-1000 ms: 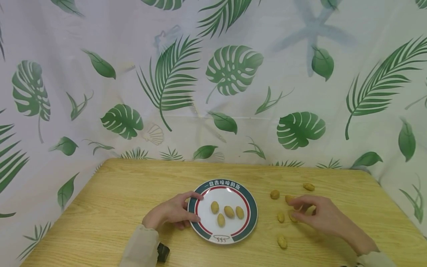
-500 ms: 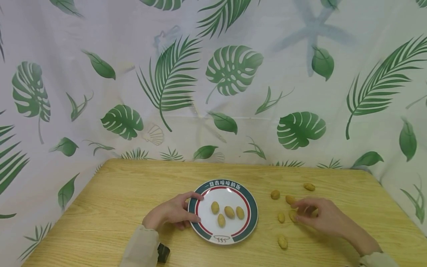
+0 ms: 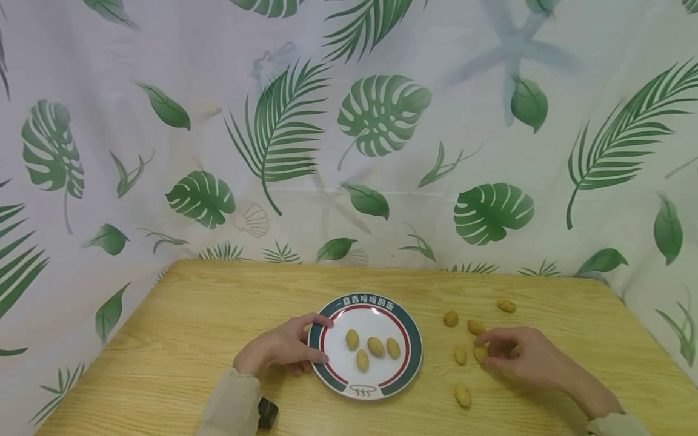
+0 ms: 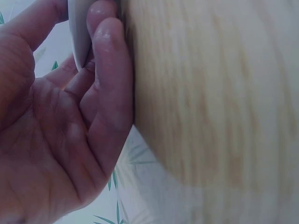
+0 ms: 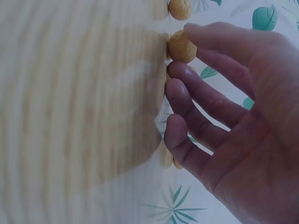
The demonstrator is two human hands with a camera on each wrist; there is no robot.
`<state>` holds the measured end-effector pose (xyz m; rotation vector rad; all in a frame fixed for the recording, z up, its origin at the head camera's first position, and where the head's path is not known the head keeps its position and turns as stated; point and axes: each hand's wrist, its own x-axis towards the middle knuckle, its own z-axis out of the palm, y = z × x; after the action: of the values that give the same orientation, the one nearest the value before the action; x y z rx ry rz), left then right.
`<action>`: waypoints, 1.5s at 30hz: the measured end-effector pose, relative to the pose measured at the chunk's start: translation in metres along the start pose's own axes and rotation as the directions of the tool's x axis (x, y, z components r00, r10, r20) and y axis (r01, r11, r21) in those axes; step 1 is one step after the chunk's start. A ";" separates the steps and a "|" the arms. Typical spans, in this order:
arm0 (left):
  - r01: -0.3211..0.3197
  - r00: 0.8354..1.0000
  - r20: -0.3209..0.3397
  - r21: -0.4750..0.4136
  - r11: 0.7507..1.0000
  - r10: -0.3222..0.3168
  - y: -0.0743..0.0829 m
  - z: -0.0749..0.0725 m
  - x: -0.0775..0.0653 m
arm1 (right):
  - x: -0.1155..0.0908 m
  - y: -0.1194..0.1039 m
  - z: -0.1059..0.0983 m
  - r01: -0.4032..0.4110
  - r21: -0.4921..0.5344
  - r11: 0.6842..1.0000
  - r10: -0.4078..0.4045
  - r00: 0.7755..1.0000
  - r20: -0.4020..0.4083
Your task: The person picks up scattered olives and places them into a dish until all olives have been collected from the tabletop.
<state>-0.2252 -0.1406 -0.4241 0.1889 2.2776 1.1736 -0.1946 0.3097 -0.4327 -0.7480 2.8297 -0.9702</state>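
Observation:
My left hand (image 3: 280, 348) grips the left rim of a white plate (image 3: 340, 369) with a dark green border and a red ring. The thumb lies over the rim, with other fingers under it, as the plate edge (image 4: 80, 42) in the left wrist view shows. Several small yellow-brown oval, nut-like pieces (image 3: 375, 347) lie on the plate. To the right, my right hand (image 3: 531, 357) pinches another such piece (image 5: 181, 46) between thumb and fingertips, low at the tabletop. In the head view this piece (image 3: 480, 353) is partly covered by the fingers.
More loose pieces lie near the right hand: one in front (image 3: 463, 396), one beside the fingers (image 3: 460, 355), one just behind (image 3: 476, 327) and others farther back (image 3: 506, 306). A leaf-patterned cloth (image 3: 382, 224) hangs behind the wooden table (image 3: 191, 339).
The right hand has shifted slightly to the right and toward me, uncovering more of the piece behind its fingertips. Its fingers have come round the piece below. Left hand and plate stay put.

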 end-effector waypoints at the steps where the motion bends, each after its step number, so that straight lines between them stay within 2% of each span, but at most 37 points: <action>1: 0.002 1.000 -0.001 0.001 1.000 -0.002 0.000 0.000 0.000 | 0.000 0.000 0.000 -0.005 0.001 1.000 0.005 1.000 0.005; 12: 0.002 1.000 0.001 -0.007 1.000 -0.002 -0.001 -0.001 -0.001 | 0.000 0.000 0.001 -0.031 0.001 1.000 0.031 0.999 0.021; 23: -0.006 1.000 0.007 -0.009 1.000 0.006 -0.001 0.001 -0.001 | -0.001 0.000 0.001 -0.015 0.025 1.000 0.014 1.000 0.018; 29: -0.009 1.000 0.011 -0.002 1.000 0.009 -0.002 0.000 0.001 | -0.001 -0.004 0.000 -0.048 0.020 0.999 0.047 0.999 0.018; 40: -0.021 1.000 0.010 0.001 1.000 0.021 -0.002 -0.001 0.000 | 0.004 -0.008 0.000 0.021 0.000 1.000 -0.021 0.997 -0.068; 45: -0.020 1.000 0.013 -0.003 1.000 0.020 -0.002 -0.002 -0.001 | 0.007 -0.012 0.001 0.052 0.023 0.998 -0.049 0.994 -0.101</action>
<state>-0.2253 -0.1434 -0.4244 0.2183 2.2671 1.1829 -0.1957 0.2975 -0.4260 -0.7940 2.8905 -1.0787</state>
